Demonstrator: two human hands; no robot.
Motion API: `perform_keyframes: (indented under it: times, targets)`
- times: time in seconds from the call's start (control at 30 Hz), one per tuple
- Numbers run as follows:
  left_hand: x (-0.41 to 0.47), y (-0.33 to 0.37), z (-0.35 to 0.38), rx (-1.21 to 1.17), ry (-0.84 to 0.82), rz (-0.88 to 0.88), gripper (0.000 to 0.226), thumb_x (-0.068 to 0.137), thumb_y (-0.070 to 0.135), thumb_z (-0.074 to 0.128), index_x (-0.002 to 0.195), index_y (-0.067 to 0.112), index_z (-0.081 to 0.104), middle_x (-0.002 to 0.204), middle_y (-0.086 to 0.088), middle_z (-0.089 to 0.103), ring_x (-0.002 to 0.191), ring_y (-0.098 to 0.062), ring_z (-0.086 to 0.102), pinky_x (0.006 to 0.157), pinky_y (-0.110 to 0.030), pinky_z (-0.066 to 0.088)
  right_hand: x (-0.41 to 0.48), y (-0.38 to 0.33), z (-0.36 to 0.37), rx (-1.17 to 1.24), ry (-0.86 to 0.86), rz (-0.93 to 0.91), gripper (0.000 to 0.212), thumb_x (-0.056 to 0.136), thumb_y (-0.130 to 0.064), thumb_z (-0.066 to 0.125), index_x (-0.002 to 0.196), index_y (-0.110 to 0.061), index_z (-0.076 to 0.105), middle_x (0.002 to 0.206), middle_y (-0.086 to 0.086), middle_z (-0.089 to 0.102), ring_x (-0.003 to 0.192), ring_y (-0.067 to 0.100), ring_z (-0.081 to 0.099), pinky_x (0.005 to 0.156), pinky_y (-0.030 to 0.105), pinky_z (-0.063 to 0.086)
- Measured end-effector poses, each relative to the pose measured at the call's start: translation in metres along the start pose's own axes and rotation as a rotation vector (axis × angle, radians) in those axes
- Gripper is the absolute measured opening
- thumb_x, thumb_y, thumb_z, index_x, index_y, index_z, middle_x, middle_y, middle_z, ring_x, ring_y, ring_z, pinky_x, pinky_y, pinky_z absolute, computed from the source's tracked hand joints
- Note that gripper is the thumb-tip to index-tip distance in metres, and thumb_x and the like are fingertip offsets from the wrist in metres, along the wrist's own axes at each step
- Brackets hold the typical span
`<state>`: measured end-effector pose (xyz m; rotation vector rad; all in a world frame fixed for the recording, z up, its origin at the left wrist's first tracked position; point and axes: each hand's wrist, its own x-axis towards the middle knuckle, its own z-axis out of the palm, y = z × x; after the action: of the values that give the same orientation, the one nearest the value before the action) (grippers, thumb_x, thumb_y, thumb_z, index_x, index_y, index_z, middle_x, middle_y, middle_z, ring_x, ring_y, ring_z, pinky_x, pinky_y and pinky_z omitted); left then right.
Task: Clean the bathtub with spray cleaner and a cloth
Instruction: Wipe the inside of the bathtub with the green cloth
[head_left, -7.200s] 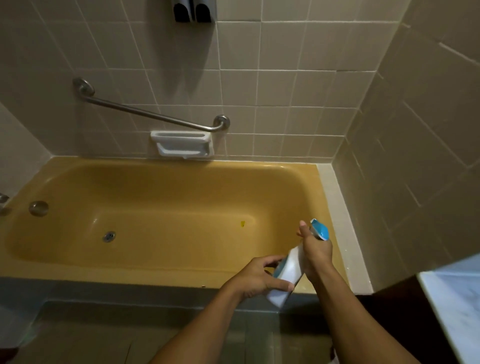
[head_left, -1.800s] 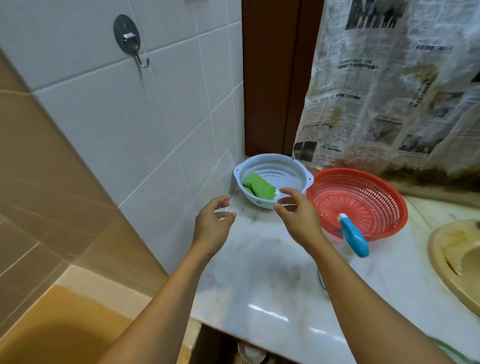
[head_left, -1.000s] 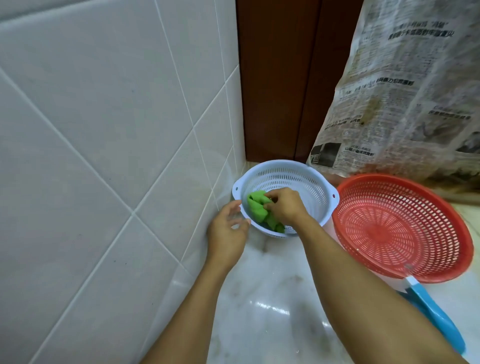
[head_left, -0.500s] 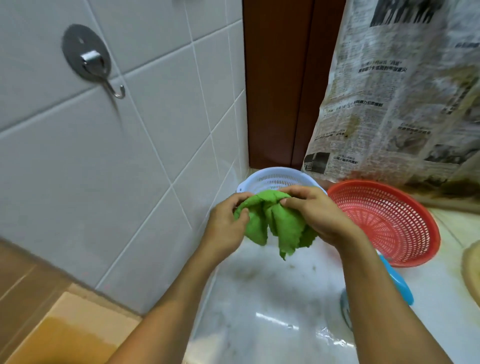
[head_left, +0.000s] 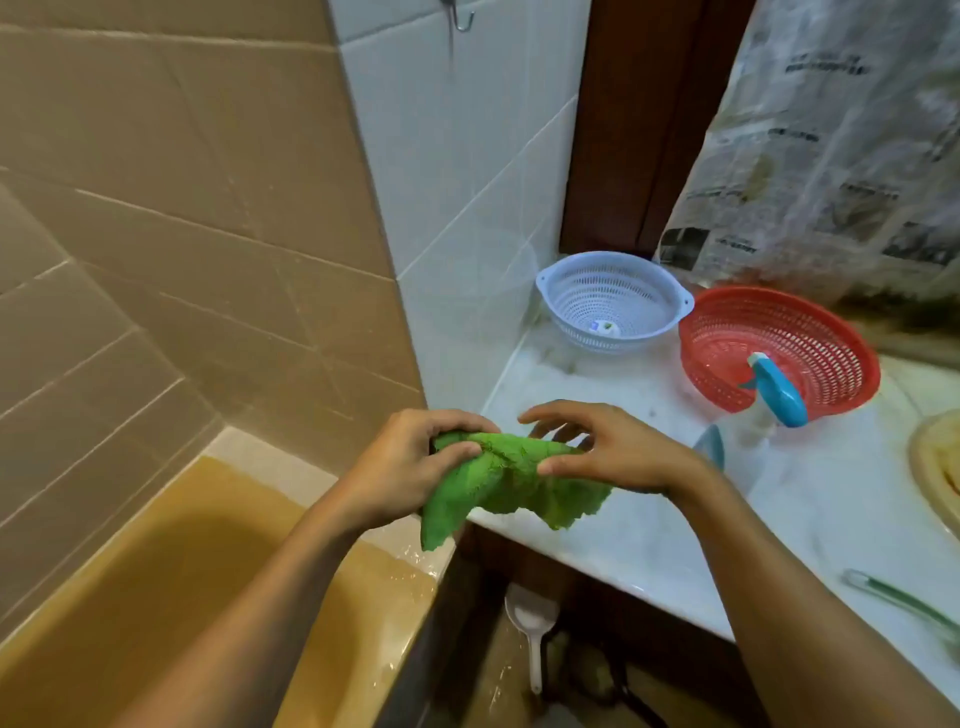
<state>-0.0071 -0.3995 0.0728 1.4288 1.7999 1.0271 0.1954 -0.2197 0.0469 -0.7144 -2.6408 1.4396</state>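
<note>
I'm gripping the green cloth (head_left: 498, 483) in my left hand (head_left: 410, 462), fingers curled round its left end. My right hand (head_left: 613, 452) is pinching the right end, fingers half-spread. The spray bottle (head_left: 774, 395) is standing at 2 o'clock from the cloth, and the bathtub (head_left: 156, 597) is lying at 7 o'clock.

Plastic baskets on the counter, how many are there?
2. A pale blue basket stands by the tiled wall; a red basket sits right of it, behind the spray bottle.

Counter (head_left: 649, 545) right of bathtub (head_left: 156, 597), spray bottle (head_left: 779, 395) atop
</note>
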Motion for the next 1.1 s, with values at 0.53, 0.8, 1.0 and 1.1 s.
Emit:
perform_keyframes:
  times: [0.53,0.8,1.0,1.1]
  targets:
    - [-0.265,-0.06,0.057,0.235,0.689,-0.341,0.041,0.082,0.003,0.08,0.102,0.038,0.077,0.099,0.021,0.073,0.097,-0.003,0.067,0.085,-0.024,0.052,-0.001,-0.072,0.186,-0.403,-0.446,-0.524,0.036,0.092,-0.024,0.073,0.123,-0.043,0.071,0.105,-0.017,0.076,0.094,0.003,0.067,0.087,0.03,0.054]
    - [-0.38,-0.101,0.082,0.407,0.861,-0.338,0.043,0.077,-0.008,0.081,0.11,0.019,0.077,0.107,0.009,0.075,0.102,-0.007,0.07,0.09,-0.029,0.056,-0.02,-0.067,0.292,-0.691,-0.333,-0.915,0.045,0.096,-0.032,0.065,0.136,-0.047,0.05,0.106,-0.014,0.071,0.083,0.016,0.068,0.063,0.037,0.058]
    - [-0.436,-0.146,0.058,0.274,0.849,-0.48,0.046,0.079,-0.007,0.078,0.11,0.026,0.075,0.108,0.015,0.07,0.103,0.0,0.065,0.092,-0.021,0.051,-0.008,-0.091,0.357,-0.462,-0.299,-0.892,0.034,0.084,-0.018,0.08,0.114,-0.033,0.072,0.097,-0.014,0.073,0.078,0.013,0.068,0.063,0.034,0.056]
    - [-0.451,-0.167,0.046,0.233,0.847,-0.517,0.042,0.083,-0.006,0.076,0.109,0.027,0.075,0.106,0.019,0.069,0.102,0.001,0.064,0.089,-0.019,0.05,0.004,-0.098,0.383,-0.278,-0.404,-0.644,0.027,0.088,-0.016,0.075,0.112,-0.029,0.075,0.1,-0.016,0.071,0.087,0.005,0.065,0.075,0.033,0.057]
